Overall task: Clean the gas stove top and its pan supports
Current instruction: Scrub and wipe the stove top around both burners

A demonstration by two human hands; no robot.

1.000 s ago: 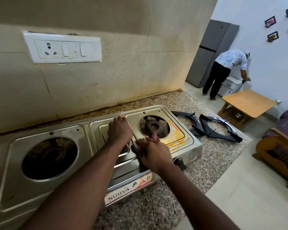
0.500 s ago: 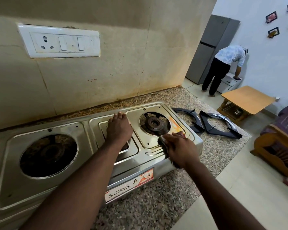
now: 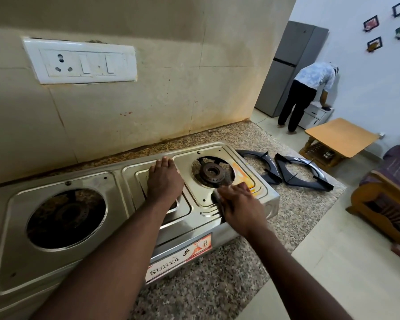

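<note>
Since a second ago my right hand (image 3: 240,211) has slid rightward along the front of the stove (image 3: 125,197), and now sits just below the right burner (image 3: 211,173). Its fingers (image 3: 231,192) lie close together, bent over a dark pad (image 3: 216,197), blurred, on the steel. My left hand (image 3: 164,181) rests flat, fingers pressed together, in the shallow centre tray (image 3: 185,205). The left well (image 3: 66,218) looks dark. Two pan supports (image 3: 303,172) lie on the counter (image 3: 217,285), mid-right of the frame.

desk (image 3: 217,285): speckled granite | gas stove (image 3: 123,192): sits on it, centre to 9 o'clock | first pan support (image 3: 254,154), second pan support (image 3: 310,184): side by side on the granite, 3 o'clock of stove
</note>
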